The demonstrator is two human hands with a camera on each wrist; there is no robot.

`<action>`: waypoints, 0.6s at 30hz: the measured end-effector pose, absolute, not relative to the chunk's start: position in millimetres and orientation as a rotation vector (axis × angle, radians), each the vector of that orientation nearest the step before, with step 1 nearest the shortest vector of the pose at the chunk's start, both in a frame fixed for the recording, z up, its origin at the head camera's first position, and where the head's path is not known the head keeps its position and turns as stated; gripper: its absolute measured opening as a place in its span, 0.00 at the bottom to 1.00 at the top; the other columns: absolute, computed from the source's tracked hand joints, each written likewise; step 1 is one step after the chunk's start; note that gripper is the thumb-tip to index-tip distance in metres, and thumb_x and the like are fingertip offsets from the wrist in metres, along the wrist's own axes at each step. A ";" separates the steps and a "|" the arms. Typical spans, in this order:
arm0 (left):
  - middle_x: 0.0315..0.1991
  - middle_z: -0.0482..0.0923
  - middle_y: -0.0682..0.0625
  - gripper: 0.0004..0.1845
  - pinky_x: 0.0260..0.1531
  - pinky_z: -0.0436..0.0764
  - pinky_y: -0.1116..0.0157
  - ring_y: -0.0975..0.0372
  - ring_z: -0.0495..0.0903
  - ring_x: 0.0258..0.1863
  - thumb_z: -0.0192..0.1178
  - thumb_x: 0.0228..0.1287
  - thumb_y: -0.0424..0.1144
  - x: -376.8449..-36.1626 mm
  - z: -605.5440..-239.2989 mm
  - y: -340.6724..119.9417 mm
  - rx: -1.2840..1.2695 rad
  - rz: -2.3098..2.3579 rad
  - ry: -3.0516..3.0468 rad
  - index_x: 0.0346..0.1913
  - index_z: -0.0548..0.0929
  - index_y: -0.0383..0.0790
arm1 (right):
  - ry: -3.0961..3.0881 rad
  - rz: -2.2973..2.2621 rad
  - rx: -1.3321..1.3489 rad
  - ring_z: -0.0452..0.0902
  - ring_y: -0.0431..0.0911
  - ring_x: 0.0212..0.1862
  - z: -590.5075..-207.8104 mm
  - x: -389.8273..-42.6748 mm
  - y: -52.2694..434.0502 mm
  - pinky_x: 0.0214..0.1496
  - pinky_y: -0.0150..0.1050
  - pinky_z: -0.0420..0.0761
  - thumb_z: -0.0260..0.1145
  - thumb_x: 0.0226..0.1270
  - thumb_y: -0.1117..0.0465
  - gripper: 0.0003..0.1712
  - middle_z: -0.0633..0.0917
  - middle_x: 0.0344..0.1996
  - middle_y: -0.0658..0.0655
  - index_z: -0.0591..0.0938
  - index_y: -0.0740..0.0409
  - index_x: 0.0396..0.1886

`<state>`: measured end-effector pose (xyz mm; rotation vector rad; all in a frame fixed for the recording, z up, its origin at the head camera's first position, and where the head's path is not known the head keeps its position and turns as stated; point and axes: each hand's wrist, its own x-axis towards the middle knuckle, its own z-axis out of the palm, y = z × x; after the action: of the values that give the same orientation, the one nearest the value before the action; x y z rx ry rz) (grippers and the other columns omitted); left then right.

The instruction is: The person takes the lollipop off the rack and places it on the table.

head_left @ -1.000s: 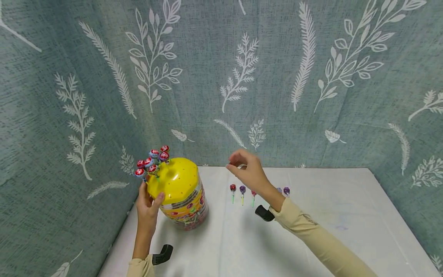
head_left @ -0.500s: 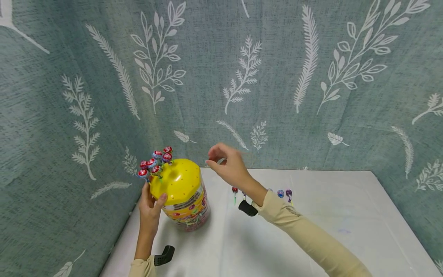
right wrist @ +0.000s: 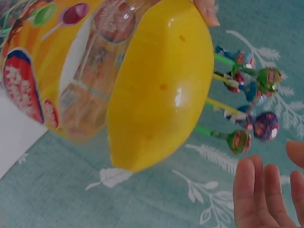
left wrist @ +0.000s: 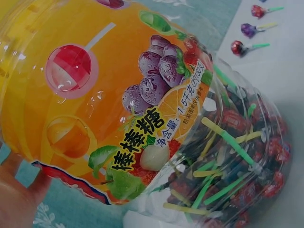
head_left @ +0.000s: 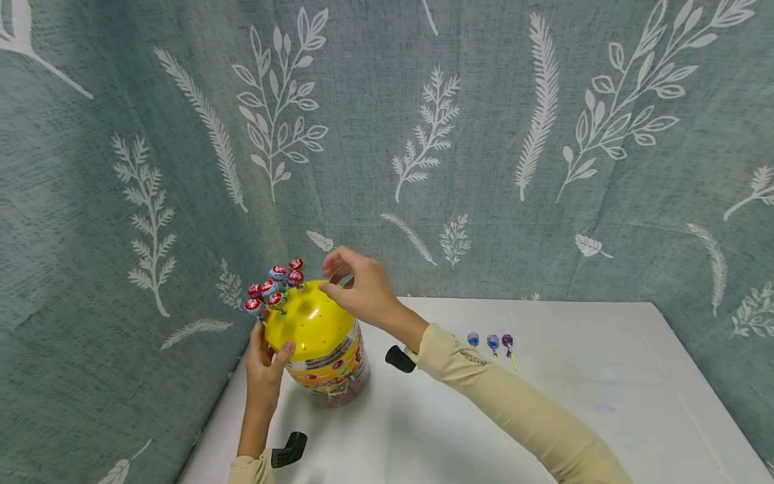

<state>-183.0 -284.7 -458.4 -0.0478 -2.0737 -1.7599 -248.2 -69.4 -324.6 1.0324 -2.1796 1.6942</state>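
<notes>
My left hand (head_left: 266,366) grips the yellow lid (head_left: 311,323) of a clear plastic lollipop jar (head_left: 338,383), thumb on the near side. Several wrapped lollipops (head_left: 269,288) stand by their sticks in the lid's left part. Above the lid's far right edge is my right hand (head_left: 369,289), its fingers loosely bent and nothing seen between them. In the right wrist view, those fingers (right wrist: 259,190) extend beside the lollipop heads, apart from them. A fruit-printed label (left wrist: 114,109) wraps the jar in the left wrist view, with many lollipops (left wrist: 228,161) visible through its lower wall.
Three loose lollipops (head_left: 492,343) lie on the white tabletop (head_left: 574,390) beyond my right forearm. The left wrist view shows further loose ones, such as a purple lollipop (left wrist: 249,30). A green leaf-patterned curtain (head_left: 363,134) encloses the back and left side.
My right hand has travelled left from above the loose lollipops to the jar's lid. The left hand keeps its hold, and the lollipops in the lid look the same.
</notes>
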 end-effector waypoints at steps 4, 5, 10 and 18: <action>0.68 0.60 0.54 0.38 0.52 0.70 0.76 0.60 0.66 0.60 0.56 0.64 0.32 -183.2 -457.7 -284.4 -0.037 -1.773 -2.073 0.73 0.55 0.59 | -2.207 1.669 1.057 0.79 0.42 0.37 -323.6 -248.7 -84.8 0.34 0.30 0.78 0.68 0.58 0.67 0.16 0.81 0.38 0.56 0.75 0.58 0.44; 0.68 0.60 0.54 0.38 0.52 0.70 0.76 0.60 0.66 0.60 0.56 0.64 0.32 -183.1 -457.4 -284.4 -0.034 -1.777 -2.074 0.73 0.54 0.59 | -2.211 1.666 1.060 0.79 0.43 0.37 -323.8 -248.9 -88.3 0.34 0.29 0.78 0.68 0.58 0.67 0.17 0.80 0.39 0.56 0.74 0.58 0.46; 0.68 0.59 0.54 0.37 0.51 0.71 0.76 0.60 0.66 0.59 0.56 0.65 0.33 -181.9 -455.4 -284.4 -0.024 -1.798 -2.076 0.73 0.54 0.58 | -2.222 1.627 1.084 0.79 0.44 0.39 -326.3 -249.8 -102.8 0.35 0.26 0.78 0.68 0.58 0.68 0.22 0.77 0.42 0.57 0.73 0.59 0.51; 0.69 0.58 0.55 0.37 0.53 0.70 0.76 0.60 0.65 0.61 0.56 0.65 0.33 -179.1 -454.0 -284.5 -0.021 -1.781 -2.092 0.73 0.54 0.58 | -2.252 1.555 1.131 0.77 0.43 0.38 -331.6 -247.2 -115.1 0.36 0.26 0.78 0.66 0.59 0.70 0.21 0.76 0.40 0.55 0.72 0.57 0.51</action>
<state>-179.1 -284.5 -454.0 -0.0214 -2.0917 -1.7814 -247.2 -115.1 -331.6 1.1314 -2.2516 1.5547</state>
